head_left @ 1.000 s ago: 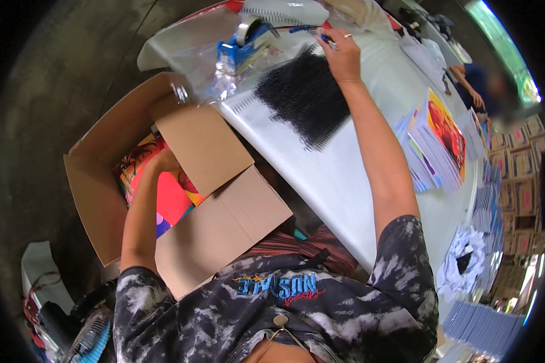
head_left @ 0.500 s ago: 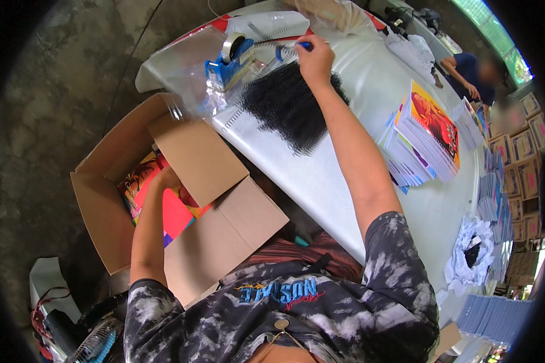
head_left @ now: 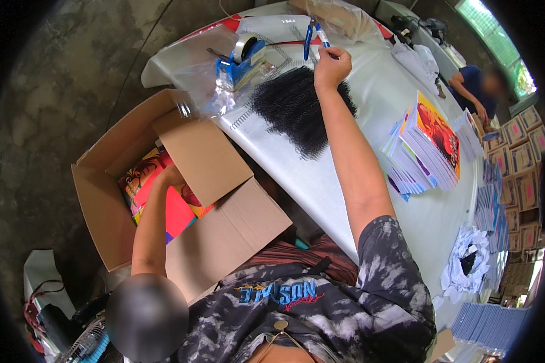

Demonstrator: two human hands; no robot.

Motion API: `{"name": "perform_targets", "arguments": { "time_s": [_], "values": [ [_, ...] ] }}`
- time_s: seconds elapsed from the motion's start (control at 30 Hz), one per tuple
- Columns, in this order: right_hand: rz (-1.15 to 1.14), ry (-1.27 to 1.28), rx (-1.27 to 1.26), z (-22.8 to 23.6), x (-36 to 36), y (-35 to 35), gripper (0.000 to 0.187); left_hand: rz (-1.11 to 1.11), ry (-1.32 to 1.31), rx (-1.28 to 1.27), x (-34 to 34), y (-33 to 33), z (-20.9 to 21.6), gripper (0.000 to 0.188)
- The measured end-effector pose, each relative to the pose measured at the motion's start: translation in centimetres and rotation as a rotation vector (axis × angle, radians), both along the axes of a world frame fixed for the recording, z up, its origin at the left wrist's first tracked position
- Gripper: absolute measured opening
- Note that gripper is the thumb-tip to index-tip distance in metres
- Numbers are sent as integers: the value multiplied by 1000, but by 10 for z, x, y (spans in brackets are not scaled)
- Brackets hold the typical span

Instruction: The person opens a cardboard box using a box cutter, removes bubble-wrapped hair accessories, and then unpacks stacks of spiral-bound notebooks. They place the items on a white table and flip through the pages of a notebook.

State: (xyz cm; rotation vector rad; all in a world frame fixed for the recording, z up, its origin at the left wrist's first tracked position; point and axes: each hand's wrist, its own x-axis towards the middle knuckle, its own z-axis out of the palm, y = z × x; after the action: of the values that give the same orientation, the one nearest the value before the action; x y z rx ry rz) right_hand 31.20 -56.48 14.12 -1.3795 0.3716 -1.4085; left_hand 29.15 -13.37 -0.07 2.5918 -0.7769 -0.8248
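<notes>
With the clock face laid over the view and twelve at the top, the left hand [head_left: 172, 175] reaches toward nine, inside an open cardboard box [head_left: 100, 212], over bright red books [head_left: 178, 212]; its fingers run under a raised flap [head_left: 206, 160], so I cannot tell whether they grip anything. Out at one o'clock, the right hand [head_left: 333, 69] is narrowed in a pinch on one handle of a blue-handled tool [head_left: 308, 42], its head toward twelve. Held so near the handle's end, the tool could swing or slip, and if it drops short it could land among the black wire coils [head_left: 297, 109] just toward six from it and tangle them. The right forearm passes close by that heap; a low sweep of it could drag loose coils along. In the box, the flap could catch the left wrist if the arm lifts straight out. The desk [head_left: 321, 187] has its near edge slanting from about eleven to five, with the coils near its upper part, so a nudge toward seven could tip some over. A tape dispenser [head_left: 239, 69] limits movement toward eleven; pale surface between forearm and leaning book stack [head_left: 433, 142], toward three, gives the arm room.
</notes>
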Motion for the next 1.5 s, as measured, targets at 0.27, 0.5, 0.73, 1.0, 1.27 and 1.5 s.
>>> {"name": "perform_targets", "arguments": {
  "time_s": [0.27,0.5,0.73,1.0,1.27,1.5],
  "values": [
    [735,-529,1066,4,18,-18,24,-123,-141,63,5,-2,-2,47],
    [1347,-654,1003,35,-30,-25,18,-206,89,13,44,24,-24,47],
    [1514,-447,835,6,-142,-29,20,21,128,-320,12,23,-19,46],
    [1260,-149,681,-24,-255,-25,22,170,-34,343,-15,6,62,65],
    [1011,321,682,-62,-346,-58,21,763,-86,138,-107,82,204,55],
    [987,635,388,-32,-298,-47,4,840,-303,-554,-176,88,318,37]
  ]
}}
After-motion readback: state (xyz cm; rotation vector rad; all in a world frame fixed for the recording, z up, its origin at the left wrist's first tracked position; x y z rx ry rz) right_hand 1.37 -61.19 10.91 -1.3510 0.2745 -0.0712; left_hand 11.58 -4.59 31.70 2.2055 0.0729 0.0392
